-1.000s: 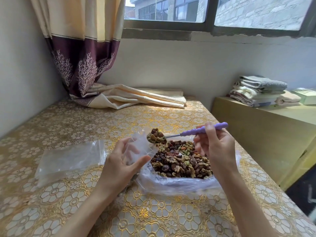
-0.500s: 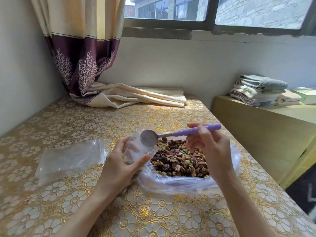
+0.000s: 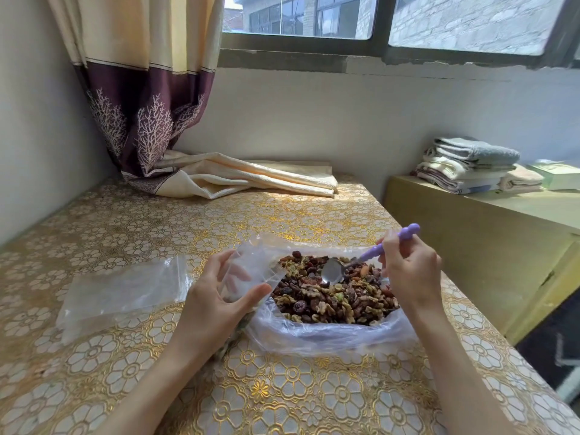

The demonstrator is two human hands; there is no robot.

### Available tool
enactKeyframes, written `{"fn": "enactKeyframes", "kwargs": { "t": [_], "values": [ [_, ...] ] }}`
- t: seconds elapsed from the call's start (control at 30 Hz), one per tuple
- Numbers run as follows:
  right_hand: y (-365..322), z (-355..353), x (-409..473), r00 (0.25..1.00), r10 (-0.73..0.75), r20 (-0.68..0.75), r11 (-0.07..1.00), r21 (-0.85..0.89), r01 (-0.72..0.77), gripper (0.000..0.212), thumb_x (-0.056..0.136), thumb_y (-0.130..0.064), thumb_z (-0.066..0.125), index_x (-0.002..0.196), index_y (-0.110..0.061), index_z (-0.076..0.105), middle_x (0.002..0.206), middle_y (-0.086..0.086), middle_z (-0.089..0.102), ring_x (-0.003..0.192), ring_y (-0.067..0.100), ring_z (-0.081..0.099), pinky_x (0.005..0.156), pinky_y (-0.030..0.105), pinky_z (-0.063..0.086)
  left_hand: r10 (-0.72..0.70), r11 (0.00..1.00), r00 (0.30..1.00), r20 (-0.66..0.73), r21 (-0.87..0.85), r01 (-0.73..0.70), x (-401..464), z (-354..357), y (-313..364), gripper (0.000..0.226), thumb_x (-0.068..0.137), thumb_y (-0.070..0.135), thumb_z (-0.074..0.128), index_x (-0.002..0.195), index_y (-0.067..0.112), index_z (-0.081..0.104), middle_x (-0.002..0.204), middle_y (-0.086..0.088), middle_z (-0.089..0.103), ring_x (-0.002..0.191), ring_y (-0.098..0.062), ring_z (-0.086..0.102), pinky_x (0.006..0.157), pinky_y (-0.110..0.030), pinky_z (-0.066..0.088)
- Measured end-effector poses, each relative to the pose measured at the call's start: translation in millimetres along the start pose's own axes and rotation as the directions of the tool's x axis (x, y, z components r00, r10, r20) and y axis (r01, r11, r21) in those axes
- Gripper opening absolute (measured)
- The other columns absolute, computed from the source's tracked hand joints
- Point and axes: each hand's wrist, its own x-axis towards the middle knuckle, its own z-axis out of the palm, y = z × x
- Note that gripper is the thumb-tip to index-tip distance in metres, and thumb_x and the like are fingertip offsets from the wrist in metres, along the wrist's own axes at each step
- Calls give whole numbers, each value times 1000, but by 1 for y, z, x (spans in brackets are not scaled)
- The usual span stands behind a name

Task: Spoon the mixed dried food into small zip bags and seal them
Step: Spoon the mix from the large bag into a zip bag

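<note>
A heap of mixed dried nuts and fruit point(image 3: 332, 293) lies in a large open clear plastic bag point(image 3: 323, 335) on the table. My left hand point(image 3: 216, 296) grips a small clear zip bag point(image 3: 251, 271) upright at the heap's left edge, thumb and fingers around its mouth. My right hand point(image 3: 408, 271) holds a spoon by its purple handle point(image 3: 392, 243). The steel bowl of the spoon point(image 3: 332, 271) is empty and tilted down onto the heap.
A stack of empty clear zip bags point(image 3: 122, 293) lies flat to the left on the gold floral tablecloth point(image 3: 282, 397). A curtain's hem point(image 3: 244, 178) rests at the table's far end. Folded towels point(image 3: 467, 164) sit on a lower surface to the right.
The spoon, full of mix a second ago, emptied at the small bag's mouth. My right hand then swung it right and down onto the heap. My left hand stayed on the small bag.
</note>
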Motion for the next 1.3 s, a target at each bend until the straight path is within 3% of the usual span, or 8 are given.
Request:
{"fn": "enactKeyframes", "kwargs": {
  "t": [0.07, 0.2, 0.37, 0.6, 0.8, 0.93, 1.03, 1.3],
  "values": [
    [1, 6, -2, 996, 45, 76, 998, 47, -49, 41, 97, -26, 47, 61, -19, 66, 57, -5, 68, 46, 10, 54, 60, 37, 50, -10, 1000, 1000, 8, 3, 10, 0, 0, 1, 76, 59, 55, 66, 117, 9, 51, 89, 11, 64, 94, 17, 54, 82, 2, 35],
    [5, 12, 0, 949, 214, 232, 947, 191, -260, 44, 99, -23, 44, 65, -6, 68, 66, 6, 72, 43, 9, 52, 41, 16, 38, -21, 1000, 1000, 18, -1, 21, 0, -1, 1, 73, 60, 54, 67, 118, 12, 49, 87, 7, 64, 91, -12, 63, 93, -29, 46],
    [8, 9, 3, 886, 366, 285, 855, 273, -441, 33, 95, -9, 41, 73, 2, 63, 67, 11, 72, 43, 9, 55, 38, 15, 40, -8, 999, 1000, 30, 32, 7, 0, -1, 1, 76, 60, 55, 66, 119, 10, 50, 87, 6, 65, 81, 2, 62, 75, -2, 40],
    [4, 1, 4, 893, 406, 192, 810, 377, -449, 35, 90, -7, 40, 69, 6, 64, 63, 16, 69, 37, 7, 43, 32, 16, 28, -39, 999, 998, 55, 18, 38, 0, -2, 1, 78, 62, 64, 67, 122, 19, 46, 88, 4, 64, 72, -12, 66, 69, -14, 50],
    [-11, 0, 0, 917, 345, 200, 772, 494, -399, 37, 93, -7, 39, 63, -1, 60, 65, 14, 71, 38, 6, 42, 32, 14, 27, -50, 997, 996, 72, 57, 46, -1, 0, 3, 73, 57, 60, 64, 120, 27, 46, 90, 6, 63, 65, -14, 62, 64, -18, 52],
    [-19, 3, -4, 937, 264, 227, 730, 588, -348, 36, 97, -11, 42, 68, -1, 61, 68, 17, 71, 41, 9, 45, 36, 15, 33, -75, 996, 994, 84, 44, 72, -2, 1, 1, 70, 56, 62, 64, 117, 34, 45, 101, 19, 59, 87, 1, 60, 69, -4, 45],
    [-24, 9, -9, 934, 185, 306, 727, 596, -340, 38, 98, -18, 45, 71, 0, 64, 80, 28, 69, 46, 14, 52, 39, 17, 39, -81, 997, 993, 91, 27, 79, -2, 1, 0, 70, 55, 62, 65, 116, 34, 44, 108, 24, 54, 98, -2, 58, 71, 1, 42],
    [-37, 26, -31, 848, -97, 520, 785, 564, -256, 32, 89, -29, 50, 84, -2, 66, 83, 16, 73, 58, 21, 65, 50, 22, 52, -105, 992, 989, 100, -56, 111, -2, 1, 1, 61, 55, 58, 68, 107, 34, 48, 94, 10, 66, 80, 9, 63, 65, -2, 45]
  ]
}}
